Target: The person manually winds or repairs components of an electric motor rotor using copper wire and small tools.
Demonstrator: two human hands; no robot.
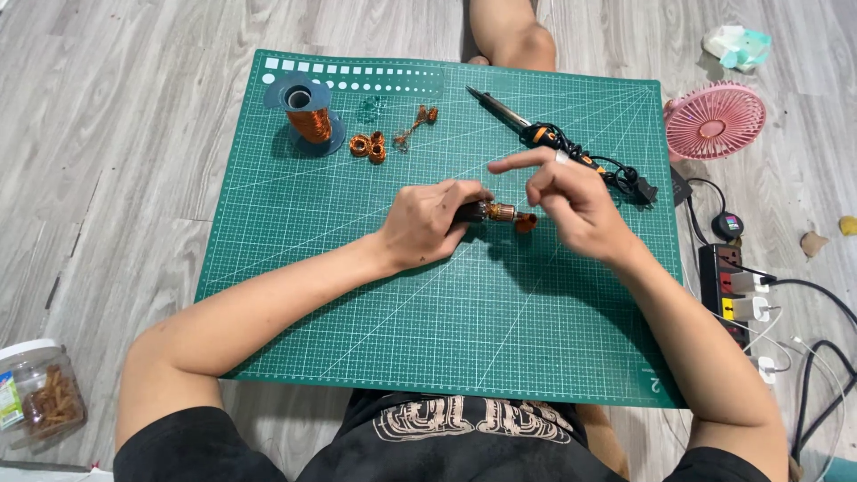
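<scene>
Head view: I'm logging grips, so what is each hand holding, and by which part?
Left hand grips a dark rod by its dark end; the copper-wound tip sticks out. Right hand pinches something by the small copper coil; unclear what.
</scene>
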